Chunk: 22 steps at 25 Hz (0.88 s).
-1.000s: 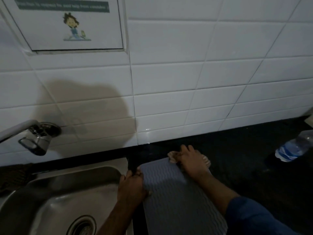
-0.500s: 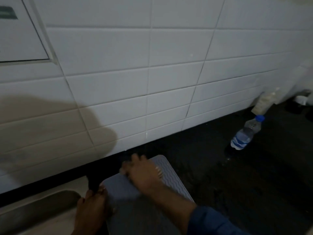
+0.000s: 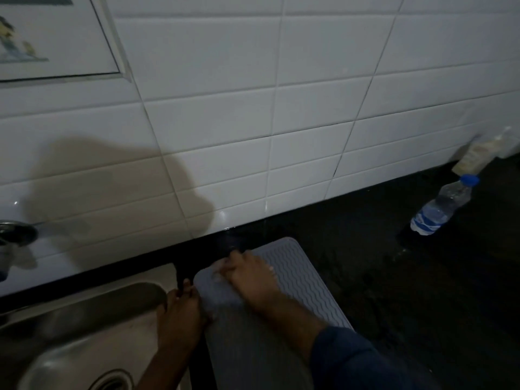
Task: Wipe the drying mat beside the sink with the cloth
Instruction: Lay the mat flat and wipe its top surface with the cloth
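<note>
A grey drying mat (image 3: 298, 280) with a wavy ribbed surface lies on the dark counter just right of the sink. My right hand (image 3: 250, 277) presses down on the mat's far left part, over a pale cloth (image 3: 218, 270) that shows only as a blurred edge under the fingers. My left hand (image 3: 181, 311) grips the mat's left edge, beside the sink rim, holding it in place. My right forearm and blue sleeve cover the near part of the mat.
A steel sink (image 3: 84, 333) with a drain fills the lower left, and a tap (image 3: 14, 235) pokes in at the left edge. A blue-capped water bottle (image 3: 441, 206) lies on the black counter (image 3: 394, 291) at right, a pale packet (image 3: 475, 159) behind it. White tiles back the counter.
My right hand has slid with the cloth from the mat's far right corner toward its far left part. The view swung right, then partly back left. My left hand kept its hold.
</note>
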Tool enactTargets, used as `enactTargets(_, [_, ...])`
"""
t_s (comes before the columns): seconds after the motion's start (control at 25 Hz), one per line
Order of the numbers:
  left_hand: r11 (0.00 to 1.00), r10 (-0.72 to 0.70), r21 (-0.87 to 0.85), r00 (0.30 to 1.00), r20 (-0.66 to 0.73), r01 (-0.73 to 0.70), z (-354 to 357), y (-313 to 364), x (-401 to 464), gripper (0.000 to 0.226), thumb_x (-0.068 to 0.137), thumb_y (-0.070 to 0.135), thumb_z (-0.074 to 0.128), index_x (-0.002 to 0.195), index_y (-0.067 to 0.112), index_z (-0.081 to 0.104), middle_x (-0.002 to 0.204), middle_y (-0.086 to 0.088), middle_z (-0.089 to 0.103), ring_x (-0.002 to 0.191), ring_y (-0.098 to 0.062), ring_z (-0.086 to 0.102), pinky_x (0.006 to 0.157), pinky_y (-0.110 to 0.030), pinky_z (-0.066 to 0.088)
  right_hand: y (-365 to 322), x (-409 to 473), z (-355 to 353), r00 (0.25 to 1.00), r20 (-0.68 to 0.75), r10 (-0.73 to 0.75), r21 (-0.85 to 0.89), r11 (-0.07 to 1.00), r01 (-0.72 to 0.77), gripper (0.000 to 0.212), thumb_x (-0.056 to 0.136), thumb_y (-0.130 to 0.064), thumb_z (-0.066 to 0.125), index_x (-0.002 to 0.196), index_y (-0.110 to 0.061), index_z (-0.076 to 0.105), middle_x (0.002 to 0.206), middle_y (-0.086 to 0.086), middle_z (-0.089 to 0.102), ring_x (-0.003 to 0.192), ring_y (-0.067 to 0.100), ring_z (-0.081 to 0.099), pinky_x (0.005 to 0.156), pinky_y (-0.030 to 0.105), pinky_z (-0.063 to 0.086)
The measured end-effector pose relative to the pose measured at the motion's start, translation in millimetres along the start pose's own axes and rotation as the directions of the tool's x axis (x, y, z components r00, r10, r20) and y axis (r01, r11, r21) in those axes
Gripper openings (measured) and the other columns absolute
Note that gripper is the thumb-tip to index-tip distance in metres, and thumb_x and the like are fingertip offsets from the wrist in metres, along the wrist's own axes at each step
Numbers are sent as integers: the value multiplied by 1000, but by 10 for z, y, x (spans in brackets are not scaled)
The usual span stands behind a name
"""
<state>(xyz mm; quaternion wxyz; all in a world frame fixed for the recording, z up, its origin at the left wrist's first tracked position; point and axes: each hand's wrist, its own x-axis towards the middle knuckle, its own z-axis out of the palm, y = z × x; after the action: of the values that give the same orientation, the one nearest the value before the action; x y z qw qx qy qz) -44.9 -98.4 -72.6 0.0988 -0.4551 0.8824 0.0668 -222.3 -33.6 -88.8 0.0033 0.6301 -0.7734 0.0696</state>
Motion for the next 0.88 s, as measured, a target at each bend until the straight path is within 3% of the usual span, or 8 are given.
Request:
enactTargets(0.12, [999, 12, -30, 999, 37, -10, 61, -10, 13, 82, 83, 61, 60, 149, 20, 34, 164, -5, 19, 138, -27, 32, 104, -44, 34, 866, -249, -231, 970, 7, 241, -62, 969, -240, 35, 95, -46, 45, 127, -38, 58, 115, 3, 49, 99, 29, 53, 78, 39, 49])
enactTargets(0.24, [997, 79, -13, 997, -11, -79, 96, 38, 7, 84, 87, 55, 58, 154, 15, 27, 166, -8, 12, 140, -31, 31, 103, -45, 35, 1186, -315, -395, 854, 40, 519, -83, 853, -515, 32, 96, -45, 48, 125, -34, 61, 122, 7, 45, 103, 31, 50, 82, 41, 48])
enactTargets(0.4, [994, 112, 10, 993, 19, -113, 116, 44, 1, 75, 91, 55, 52, 154, 21, 26, 166, -3, 12, 139, -29, 30, 102, -43, 35, 136, -201, -223, 935, -5, 355, 95, 931, -353, 31, 98, -34, 46, 120, -21, 63, 122, 7, 51, 106, 26, 55, 90, 42, 51])
enactTargets(0.48, [993, 118, -15, 993, -22, -118, 120, 11, -12, 67, 91, 48, 55, 150, 24, 36, 163, -1, 24, 135, -29, 36, 99, -43, 38, -527, -204, 11, 971, 44, 234, 79, 968, -237, 37, 94, -30, 54, 127, -14, 59, 130, 13, 49, 111, 31, 54, 90, 46, 51])
enactTargets(0.56, [992, 129, 11, 991, -47, -128, 120, -23, -23, 60, 95, 39, 51, 151, 27, 35, 163, 3, 25, 135, -28, 37, 99, -42, 38, -910, -217, 141, 968, 100, 229, 66, 970, -236, 45, 91, -25, 60, 133, -10, 57, 140, 17, 46, 115, 36, 55, 86, 48, 53])
enactTargets(0.64, [991, 132, 31, 991, -22, -132, 79, -14, -9, 59, 96, 40, 48, 151, 27, 32, 163, 4, 22, 137, -26, 33, 101, -42, 35, -879, -280, 108, 967, 80, 241, 46, 968, -245, 55, 89, -27, 61, 140, -11, 51, 144, 16, 43, 118, 38, 53, 86, 49, 52])
enactTargets(0.72, [989, 140, 47, 990, 18, -140, 18, 13, 9, 63, 94, 49, 48, 150, 26, 32, 164, 3, 20, 138, -24, 31, 102, -41, 33, -585, -423, 38, 990, 8, 144, -48, 989, -143, 60, 87, -32, 65, 142, -15, 48, 144, 15, 41, 120, 38, 47, 91, 51, 49])
enactTargets(0.88, [989, 148, -2, 986, 80, -148, 5, -34, 30, 74, 93, 59, 46, 153, 22, 26, 165, 1, 14, 146, -25, 19, 110, -45, 27, 258, -770, -244, 979, 27, 202, -103, 975, -199, 44, 96, -41, 53, 138, -29, 51, 143, 4, 41, 123, 28, 43, 103, 48, 41])
